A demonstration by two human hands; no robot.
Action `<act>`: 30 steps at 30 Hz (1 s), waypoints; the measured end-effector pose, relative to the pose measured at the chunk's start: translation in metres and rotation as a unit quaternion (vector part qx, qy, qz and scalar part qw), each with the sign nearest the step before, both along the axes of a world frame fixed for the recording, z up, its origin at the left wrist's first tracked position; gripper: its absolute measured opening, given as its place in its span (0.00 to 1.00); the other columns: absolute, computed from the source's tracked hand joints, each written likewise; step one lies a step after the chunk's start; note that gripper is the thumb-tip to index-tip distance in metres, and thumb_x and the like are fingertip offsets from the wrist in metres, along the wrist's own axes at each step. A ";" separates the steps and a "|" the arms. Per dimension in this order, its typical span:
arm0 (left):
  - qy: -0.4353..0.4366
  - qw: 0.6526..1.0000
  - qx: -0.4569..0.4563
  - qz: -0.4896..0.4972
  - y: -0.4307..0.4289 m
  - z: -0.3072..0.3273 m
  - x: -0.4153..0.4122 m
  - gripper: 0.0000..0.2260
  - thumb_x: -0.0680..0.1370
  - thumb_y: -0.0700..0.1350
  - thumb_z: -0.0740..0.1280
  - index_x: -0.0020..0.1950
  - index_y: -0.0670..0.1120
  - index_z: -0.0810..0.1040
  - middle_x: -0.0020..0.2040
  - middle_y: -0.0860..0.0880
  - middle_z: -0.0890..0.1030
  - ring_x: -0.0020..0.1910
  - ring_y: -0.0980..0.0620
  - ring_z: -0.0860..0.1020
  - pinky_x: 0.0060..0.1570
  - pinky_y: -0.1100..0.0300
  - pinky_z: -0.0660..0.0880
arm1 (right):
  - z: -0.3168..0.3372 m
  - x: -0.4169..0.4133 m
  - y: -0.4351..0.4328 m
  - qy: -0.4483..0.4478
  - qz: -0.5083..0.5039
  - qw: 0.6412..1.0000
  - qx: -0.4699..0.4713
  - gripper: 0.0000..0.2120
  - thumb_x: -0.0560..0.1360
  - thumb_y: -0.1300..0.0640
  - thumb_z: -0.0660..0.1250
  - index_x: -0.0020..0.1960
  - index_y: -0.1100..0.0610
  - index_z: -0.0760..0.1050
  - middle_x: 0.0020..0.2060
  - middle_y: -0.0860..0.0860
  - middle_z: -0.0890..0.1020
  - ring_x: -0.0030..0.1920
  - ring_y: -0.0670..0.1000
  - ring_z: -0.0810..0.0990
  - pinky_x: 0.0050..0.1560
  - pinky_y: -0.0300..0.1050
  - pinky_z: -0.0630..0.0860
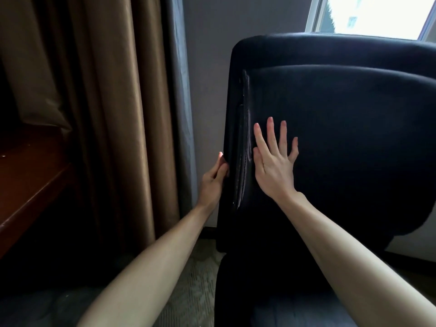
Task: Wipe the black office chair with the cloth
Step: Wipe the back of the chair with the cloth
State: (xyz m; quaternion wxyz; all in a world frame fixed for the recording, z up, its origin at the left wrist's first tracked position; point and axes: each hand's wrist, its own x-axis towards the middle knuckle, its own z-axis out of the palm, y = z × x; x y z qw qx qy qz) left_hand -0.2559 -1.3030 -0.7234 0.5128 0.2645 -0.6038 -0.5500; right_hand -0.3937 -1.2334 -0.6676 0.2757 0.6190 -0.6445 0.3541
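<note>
Black chair [342, 109] fills the right half of view, its backrest upright and facing the camera. It sits just beside a grey curtain [181, 90], with a window [372, 15] behind its top edge. Left hand [212, 180] grips the backrest's left edge, thumb on the near side, other fingers curled round behind the edge and mostly hidden. Right hand [274, 166] lies flat on the padded panel near that same edge, fingers [271, 133] straight, spread apart, holding nothing. Both forearms are bare and reach in from below. Worn seam strip [243, 149] runs down the backrest between the two hands. Brown curtain [94, 90] hangs left of the grey one. Dark wooden surface [30, 185] at far left, well apart from the chair. Carpet [193, 279] shows below between the arms.
</note>
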 end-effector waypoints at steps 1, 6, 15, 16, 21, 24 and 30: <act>-0.005 1.000 0.009 0.002 0.001 0.000 0.003 0.19 0.84 0.47 0.60 0.76 0.52 0.67 0.64 0.43 0.80 0.61 0.48 0.80 0.64 0.48 0.76 | 0.000 0.000 0.001 0.001 -0.002 1.000 0.003 0.25 0.82 0.49 0.42 0.79 0.48 0.48 0.80 0.51 0.48 0.79 0.55 0.40 0.74 0.62 0.37; -0.013 0.997 0.000 0.072 0.006 0.016 0.025 0.12 0.83 0.43 0.64 0.63 0.56 0.78 0.40 0.55 0.81 0.31 0.66 0.78 0.34 0.72 0.72 | 0.006 0.001 0.008 -0.005 0.000 1.000 0.019 0.25 0.83 0.50 0.47 0.79 0.47 0.52 0.80 0.50 0.49 0.79 0.55 0.40 0.74 0.62 0.39; 0.047 0.990 -0.059 0.118 0.027 0.070 0.058 0.01 0.77 0.41 0.71 0.47 0.46 0.81 0.41 0.52 0.83 0.41 0.55 0.80 0.45 0.63 0.75 | 0.034 0.040 0.034 -0.112 0.061 0.992 -0.008 0.24 0.81 0.53 0.64 0.76 0.51 0.64 0.75 0.51 0.67 0.76 0.51 0.60 0.70 0.48 0.53; 0.050 0.992 -0.060 0.100 0.030 0.077 0.059 0.02 0.77 0.41 0.71 0.45 0.47 0.82 0.41 0.51 0.83 0.41 0.55 0.80 0.45 0.60 0.77 | 0.038 0.046 0.036 -0.148 0.084 0.985 -0.016 0.24 0.80 0.54 0.65 0.74 0.52 0.67 0.72 0.51 0.71 0.73 0.50 0.65 0.69 0.46 0.57; 0.094 0.994 -0.056 0.018 0.049 0.113 0.058 0.03 0.78 0.39 0.70 0.48 0.43 0.84 0.39 0.48 0.85 0.37 0.54 0.81 0.42 0.61 0.78 | 0.062 0.073 0.049 -0.393 0.218 0.892 -0.033 0.13 0.77 0.57 0.70 0.61 0.58 0.80 0.50 0.51 0.84 0.51 0.49 0.83 0.53 0.44 0.80; 0.102 0.993 -0.037 -0.038 0.052 0.133 0.053 0.06 0.77 0.43 0.72 0.46 0.41 0.86 0.41 0.43 0.85 0.40 0.48 0.83 0.45 0.55 0.80 | 0.076 0.074 0.053 -0.482 0.273 0.832 -0.015 0.11 0.76 0.57 0.71 0.56 0.61 0.81 0.47 0.59 0.85 0.47 0.55 0.85 0.48 0.49 0.82; 0.035 0.994 -0.084 -0.057 0.041 0.170 0.040 0.05 0.78 0.40 0.71 0.51 0.41 0.85 0.39 0.47 0.85 0.35 0.56 0.82 0.39 0.63 0.79 | 0.098 0.054 0.047 -0.520 0.197 0.830 -0.042 0.03 0.71 0.59 0.74 0.44 0.56 0.84 0.41 0.59 0.86 0.44 0.59 0.86 0.51 0.59 0.82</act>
